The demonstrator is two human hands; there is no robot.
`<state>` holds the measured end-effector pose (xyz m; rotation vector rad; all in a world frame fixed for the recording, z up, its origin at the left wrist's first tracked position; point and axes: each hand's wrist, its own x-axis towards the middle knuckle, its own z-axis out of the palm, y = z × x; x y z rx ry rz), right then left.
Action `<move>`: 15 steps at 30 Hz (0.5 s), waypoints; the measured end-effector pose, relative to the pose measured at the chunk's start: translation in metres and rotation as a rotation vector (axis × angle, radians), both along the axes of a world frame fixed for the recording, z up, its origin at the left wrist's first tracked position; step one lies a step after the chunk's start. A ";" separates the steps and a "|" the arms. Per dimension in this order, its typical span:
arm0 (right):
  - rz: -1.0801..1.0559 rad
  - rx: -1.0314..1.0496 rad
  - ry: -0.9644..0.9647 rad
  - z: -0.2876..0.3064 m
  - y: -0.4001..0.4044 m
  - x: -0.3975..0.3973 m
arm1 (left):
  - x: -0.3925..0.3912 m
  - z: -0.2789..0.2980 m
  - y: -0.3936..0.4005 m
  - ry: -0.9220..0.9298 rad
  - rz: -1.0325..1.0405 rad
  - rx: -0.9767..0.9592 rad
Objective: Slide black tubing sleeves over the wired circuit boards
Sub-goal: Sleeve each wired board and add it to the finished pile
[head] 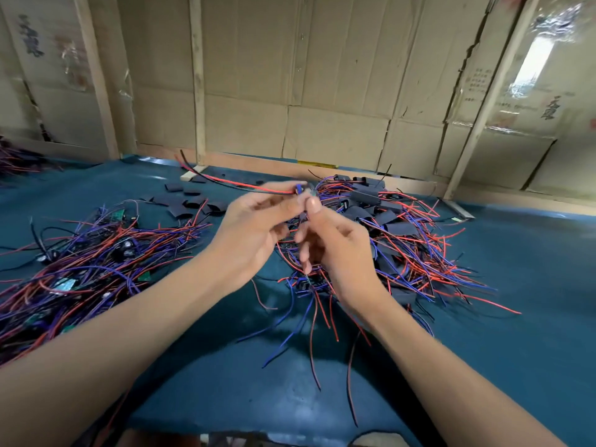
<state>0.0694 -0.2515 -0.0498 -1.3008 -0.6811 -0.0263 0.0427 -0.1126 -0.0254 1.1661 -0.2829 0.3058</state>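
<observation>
At the centre of the frame, a small wired circuit board (304, 191) was held raised above the blue table (516, 285), pinched between the curled fingers of the left hand (254, 227) and the thumb and fingers of the right hand (335, 243). The board itself was blurred and mostly hidden by the fingertips, so whether a sleeve was already on it could not be told. A red and black wire pair (232, 180) was seen running from the board toward the upper left of the frame, and further red and blue wires (309, 311) were seen hanging below the hands toward the lower centre. A tangled heap of bare boards with red and purple wires (90, 262) was spread at the left of the frame. Just above and to the right of that heap, loose black tubing sleeves (190, 201) were scattered flat on the table. At centre right, behind the hands, a second pile of sleeved boards (387, 227) with trailing wires was heaped. The back of the scene was closed off by cardboard panels (290, 75) fixed between pale wooden battens (197, 79).
</observation>
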 end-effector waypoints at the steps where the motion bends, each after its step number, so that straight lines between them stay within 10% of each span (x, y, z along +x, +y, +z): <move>1: 0.056 0.074 0.056 0.003 -0.003 0.001 | -0.001 -0.004 0.001 -0.038 -0.059 0.071; 7: 0.061 0.305 0.059 0.019 -0.017 0.006 | 0.012 -0.011 0.029 0.014 -0.012 0.205; 11: -0.003 0.401 -0.015 0.030 -0.034 0.014 | 0.053 -0.017 0.069 0.131 0.513 1.137; 15: -0.032 0.433 0.043 0.032 -0.045 0.024 | 0.078 -0.047 0.068 0.218 0.373 1.657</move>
